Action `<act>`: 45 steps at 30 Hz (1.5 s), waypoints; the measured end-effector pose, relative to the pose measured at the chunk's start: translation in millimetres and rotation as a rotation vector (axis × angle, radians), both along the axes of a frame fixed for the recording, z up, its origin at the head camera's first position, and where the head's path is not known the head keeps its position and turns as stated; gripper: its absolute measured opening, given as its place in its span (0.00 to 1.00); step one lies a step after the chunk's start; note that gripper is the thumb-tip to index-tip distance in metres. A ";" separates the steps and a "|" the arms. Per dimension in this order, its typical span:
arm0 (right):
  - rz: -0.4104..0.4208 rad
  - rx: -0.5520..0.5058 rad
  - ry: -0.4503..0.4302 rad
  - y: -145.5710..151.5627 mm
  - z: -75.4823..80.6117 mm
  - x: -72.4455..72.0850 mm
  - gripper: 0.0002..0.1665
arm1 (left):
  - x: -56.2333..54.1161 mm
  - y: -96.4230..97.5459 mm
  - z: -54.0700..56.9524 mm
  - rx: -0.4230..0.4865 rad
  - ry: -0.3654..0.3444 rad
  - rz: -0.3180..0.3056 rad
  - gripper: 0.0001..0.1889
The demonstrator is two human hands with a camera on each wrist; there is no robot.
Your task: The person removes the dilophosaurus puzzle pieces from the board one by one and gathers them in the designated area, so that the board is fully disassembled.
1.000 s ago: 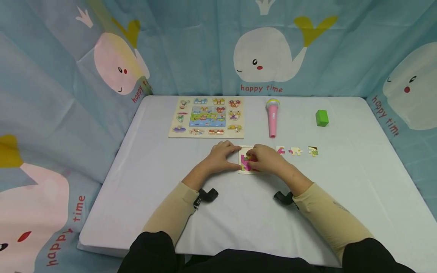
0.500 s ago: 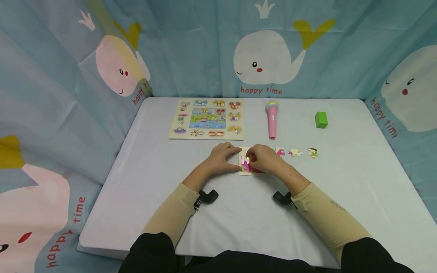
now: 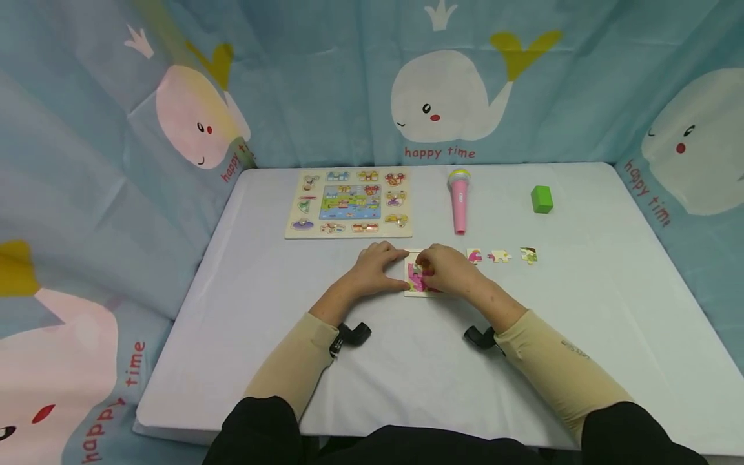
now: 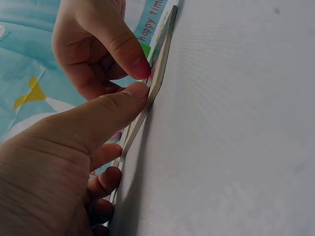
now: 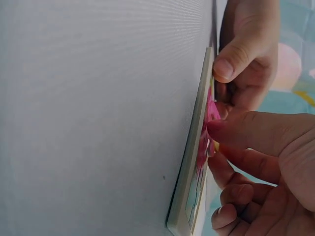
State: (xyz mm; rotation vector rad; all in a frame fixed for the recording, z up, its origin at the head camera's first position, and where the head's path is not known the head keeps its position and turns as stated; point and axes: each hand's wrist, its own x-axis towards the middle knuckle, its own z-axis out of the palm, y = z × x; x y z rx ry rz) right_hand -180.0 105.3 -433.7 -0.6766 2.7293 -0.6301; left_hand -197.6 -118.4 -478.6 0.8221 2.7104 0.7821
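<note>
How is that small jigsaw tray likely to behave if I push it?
Probably stiff: the jigsaw tray's edge looks straight in the right wrist view. Likely light, since it looks thin. Apt to slide rather than tip, being low and broad on the table.

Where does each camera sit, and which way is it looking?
Head: on the person's head, looking forward and down at the white-covered table and whale-print curtain; both sleeved arms, the left hand and right hand show.
Left wrist: on that wrist, looking low across the table toward the jigsaw board; left hand close up, right hand beyond.
Right wrist: on that wrist, looking from the opposite side; right hand close up, pinching a pink jigsaw piece, left hand beyond.
Shared: both wrist views show the jigsaw board and both hands.
</note>
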 end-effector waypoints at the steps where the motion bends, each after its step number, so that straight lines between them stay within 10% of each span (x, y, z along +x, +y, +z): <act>1: 0.001 -0.002 0.003 0.0 -0.8 0.0 0.22 | 0.2 -0.1 -0.6 0.002 -0.002 0.002 0.40; 22: -0.021 -0.033 0.073 1.0 -7.9 4.9 0.20 | -0.8 4.4 -5.8 0.005 -0.009 -0.017 0.41; 45: -0.107 -0.277 0.118 39.8 41.7 27.6 0.20 | -2.1 -0.2 -2.5 0.007 0.012 0.006 0.40</act>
